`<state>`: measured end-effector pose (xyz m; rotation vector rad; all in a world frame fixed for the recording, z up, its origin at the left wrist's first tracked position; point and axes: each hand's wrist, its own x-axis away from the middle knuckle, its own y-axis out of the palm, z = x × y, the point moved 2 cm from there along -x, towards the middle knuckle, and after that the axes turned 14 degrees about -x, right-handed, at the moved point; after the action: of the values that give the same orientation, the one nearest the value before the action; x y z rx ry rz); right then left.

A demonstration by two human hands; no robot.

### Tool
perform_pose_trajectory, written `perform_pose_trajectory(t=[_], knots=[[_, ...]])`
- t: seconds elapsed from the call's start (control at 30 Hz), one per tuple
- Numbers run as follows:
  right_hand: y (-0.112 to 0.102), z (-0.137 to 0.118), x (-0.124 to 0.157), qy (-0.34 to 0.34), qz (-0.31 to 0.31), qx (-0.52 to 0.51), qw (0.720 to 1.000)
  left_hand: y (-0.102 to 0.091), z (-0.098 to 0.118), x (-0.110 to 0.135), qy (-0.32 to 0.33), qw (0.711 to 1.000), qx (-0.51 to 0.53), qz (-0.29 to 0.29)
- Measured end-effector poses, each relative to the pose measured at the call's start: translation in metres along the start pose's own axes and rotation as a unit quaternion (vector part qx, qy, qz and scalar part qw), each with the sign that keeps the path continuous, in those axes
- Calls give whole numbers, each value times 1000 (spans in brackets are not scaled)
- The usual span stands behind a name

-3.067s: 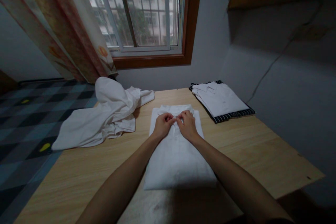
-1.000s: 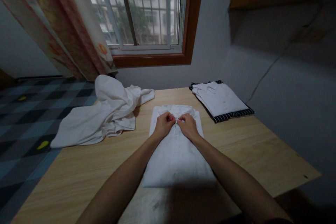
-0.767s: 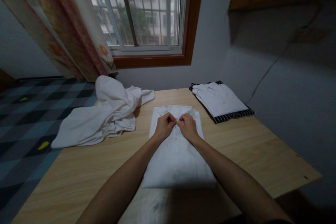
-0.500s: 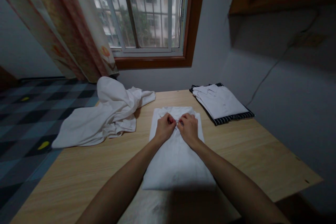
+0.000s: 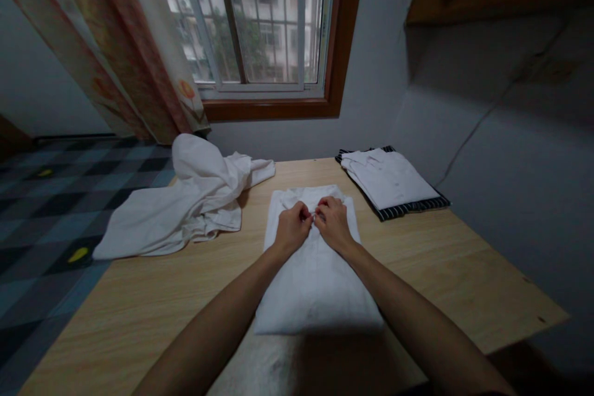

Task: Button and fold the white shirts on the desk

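Observation:
In front of me a folded white shirt (image 5: pixel 320 297) lies flat on the wooden table, its collar end away from me. My left hand (image 5: pixel 294 224) pinches the cloth of its front just below the collar. Close beside it, my right hand (image 5: pixel 332 220) pinches the same spot from the other side. Both sets of fingertips almost meet at the shirt's middle line. Whether a button is between them is too small to tell.
A crumpled white garment (image 5: pixel 185 210) lies on the left of the table (image 5: pixel 185 297), partly over its edge. At the back right a folded white shirt (image 5: pixel 390 176) rests on dark striped cloth (image 5: pixel 413 208). A window (image 5: pixel 260 18) and curtain (image 5: pixel 134 43) stand behind.
Both hands stay at the same place on the shirt front. The right fingers have shifted slightly, and the shirt is barely moved.

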<state>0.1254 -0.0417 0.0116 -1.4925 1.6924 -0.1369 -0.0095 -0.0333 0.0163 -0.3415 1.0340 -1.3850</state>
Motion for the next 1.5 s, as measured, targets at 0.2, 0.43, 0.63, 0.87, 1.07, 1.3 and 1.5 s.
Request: perform_pose_trajectory(t=[0.2, 0.43, 0.63, 0.87, 1.07, 1.3, 1.5], knots=[[1, -1, 2, 51, 35, 19, 998, 1, 7, 2, 37, 999, -38, 11], [-6, 23, -6, 162, 150, -88, 971, -4, -6, -11, -42, 997, 20, 62], [-27, 24, -16, 117, 161, -201, 959, -17, -27, -24, -143, 974, 23, 173], [-15, -8, -2, 18, -101, -121, 987, -7, -49, -42, -69, 990, 82, 96], [7, -7, 8, 58, -130, -42, 989, -17, -34, -35, -6, 993, -92, 76], [9, -6, 1, 53, -155, -57, 985, -29, -4, -2, -61, 972, -202, -101], [13, -8, 1, 82, -134, -54, 986, -19, -17, 13, -85, 983, -130, -97]])
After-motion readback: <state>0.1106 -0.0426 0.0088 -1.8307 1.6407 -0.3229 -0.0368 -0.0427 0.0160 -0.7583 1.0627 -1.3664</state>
